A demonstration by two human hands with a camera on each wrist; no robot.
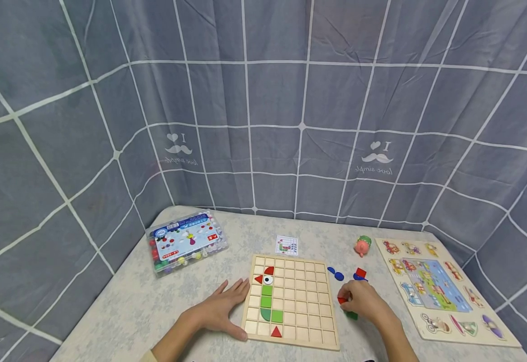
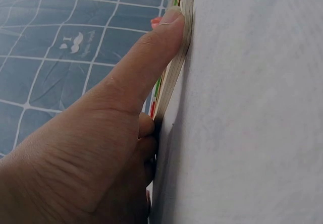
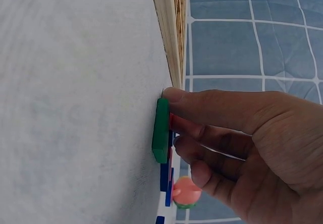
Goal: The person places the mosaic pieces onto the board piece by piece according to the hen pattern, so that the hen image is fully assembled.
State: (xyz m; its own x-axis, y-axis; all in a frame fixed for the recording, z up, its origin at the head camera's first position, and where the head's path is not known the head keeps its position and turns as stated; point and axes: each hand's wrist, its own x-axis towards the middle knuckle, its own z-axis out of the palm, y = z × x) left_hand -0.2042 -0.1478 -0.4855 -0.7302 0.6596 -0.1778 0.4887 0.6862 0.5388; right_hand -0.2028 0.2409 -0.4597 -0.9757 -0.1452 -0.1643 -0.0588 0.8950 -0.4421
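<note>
A wooden grid board [image 1: 306, 311] lies on the table with red, green and eye-marked pieces down its left side. My left hand [image 1: 220, 309] rests at the board's left edge, fingers spread; its thumb [image 2: 161, 35] touches the board's near edge. To the right of the board, my right hand [image 1: 364, 300] pinches a red piece [image 1: 342, 300] at its fingertips. Just beside those fingers is a green piece [image 3: 161, 130], partly under the hand in the head view. Blue pieces [image 1: 339, 276] and a red square [image 1: 361, 272] lie beyond the right hand.
A small pattern card [image 1: 286, 245] lies behind the board. At the back left sits a clear box of colored beads [image 1: 186, 241]. A pink and green figurine [image 1: 362, 245] and a wooden picture puzzle [image 1: 449, 291] are at the right. Curtains surround the table.
</note>
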